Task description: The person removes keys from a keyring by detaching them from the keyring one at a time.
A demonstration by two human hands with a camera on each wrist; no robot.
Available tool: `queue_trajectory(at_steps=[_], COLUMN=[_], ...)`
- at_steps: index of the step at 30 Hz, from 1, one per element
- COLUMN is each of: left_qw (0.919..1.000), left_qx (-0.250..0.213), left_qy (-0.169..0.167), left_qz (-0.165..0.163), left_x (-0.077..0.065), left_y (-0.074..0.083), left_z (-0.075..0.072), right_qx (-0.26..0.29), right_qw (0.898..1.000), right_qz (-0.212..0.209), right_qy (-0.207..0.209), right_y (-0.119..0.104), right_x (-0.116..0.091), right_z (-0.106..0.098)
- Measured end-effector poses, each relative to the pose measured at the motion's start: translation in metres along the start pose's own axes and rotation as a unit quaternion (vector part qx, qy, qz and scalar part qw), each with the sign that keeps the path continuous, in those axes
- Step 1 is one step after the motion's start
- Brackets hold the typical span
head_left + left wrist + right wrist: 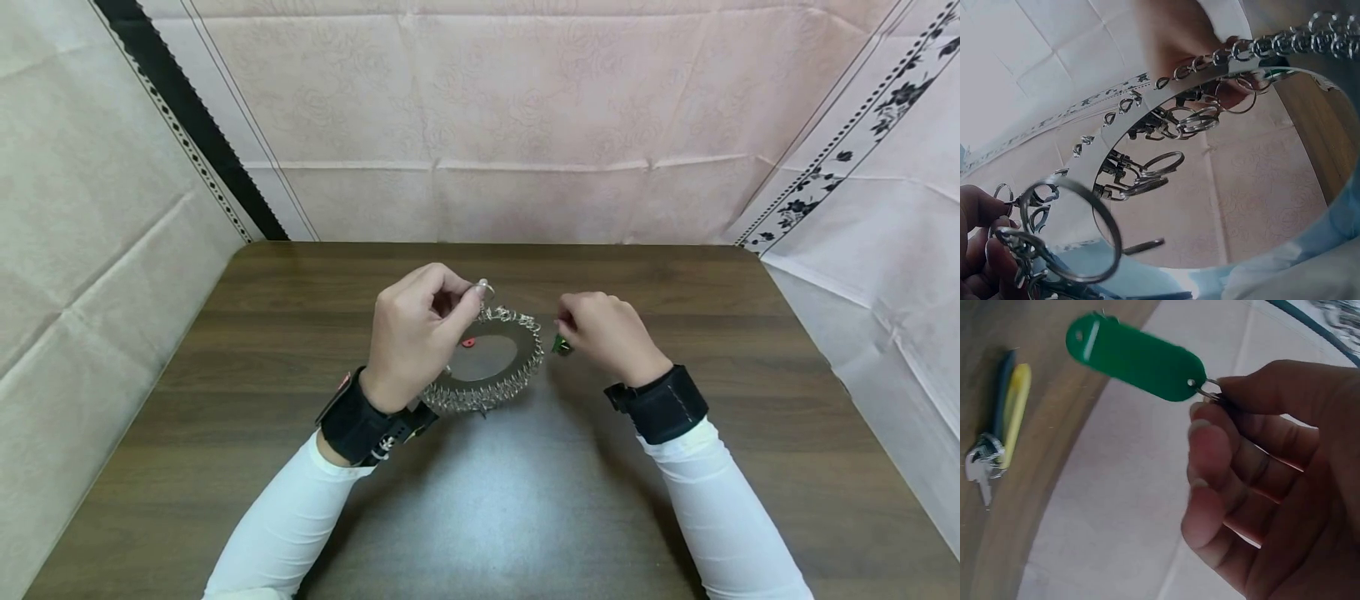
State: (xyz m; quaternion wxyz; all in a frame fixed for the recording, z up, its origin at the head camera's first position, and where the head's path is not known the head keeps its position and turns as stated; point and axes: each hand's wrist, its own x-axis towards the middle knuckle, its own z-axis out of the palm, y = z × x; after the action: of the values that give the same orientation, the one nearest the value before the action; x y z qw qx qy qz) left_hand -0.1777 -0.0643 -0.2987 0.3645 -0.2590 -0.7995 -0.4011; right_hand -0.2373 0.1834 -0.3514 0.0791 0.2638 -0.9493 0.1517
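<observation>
A round, shiny metal piece (497, 398) stands in the middle, its rim lined with many metal clasps and rings. My left hand (420, 333) is at its far left side, thumb and forefinger pinching a metal key ring (487, 288). In the left wrist view the fingertips (985, 212) hold the small hardware beside a large split ring (1072, 231). To the right, my right hand (607, 333) pinches a green key tag (1138, 356) by the small ring at its end. The tag hangs apart from the round piece.
A yellow key tag (1015, 412), a dark tag (1002, 387) and a key (982, 475) appear against wood in the right wrist view. A small red spot (468, 342) shows within the round piece. The brown wooden table (480, 517) is bordered by pale cloth (525, 100).
</observation>
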Motion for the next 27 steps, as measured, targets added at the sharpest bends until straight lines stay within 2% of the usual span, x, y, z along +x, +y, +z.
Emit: queue_trajectory(at_steps=[11, 18, 27], left_qw=[0.9997, 0.9986, 0.9975], left_qx=[0.022, 0.051, 0.064], left_qy=[-0.001, 0.006, 0.008], left_qz=[0.002, 0.016, 0.030], left_x=[0.001, 0.002, 0.001], left_y=[0.000, 0.001, 0.000], left_z=[-0.003, -0.003, -0.001], right_qx=[-0.001, -0.006, 0.007], right_qw=[0.998, 0.997, 0.989], right_qz=[0.001, 0.021, 0.057], right_qy=[-0.064, -0.080, -0.137], right_y=[0.004, 0.012, 0.015], right_x=[0.002, 0.002, 0.003], right_z=[0.015, 0.019, 0.019])
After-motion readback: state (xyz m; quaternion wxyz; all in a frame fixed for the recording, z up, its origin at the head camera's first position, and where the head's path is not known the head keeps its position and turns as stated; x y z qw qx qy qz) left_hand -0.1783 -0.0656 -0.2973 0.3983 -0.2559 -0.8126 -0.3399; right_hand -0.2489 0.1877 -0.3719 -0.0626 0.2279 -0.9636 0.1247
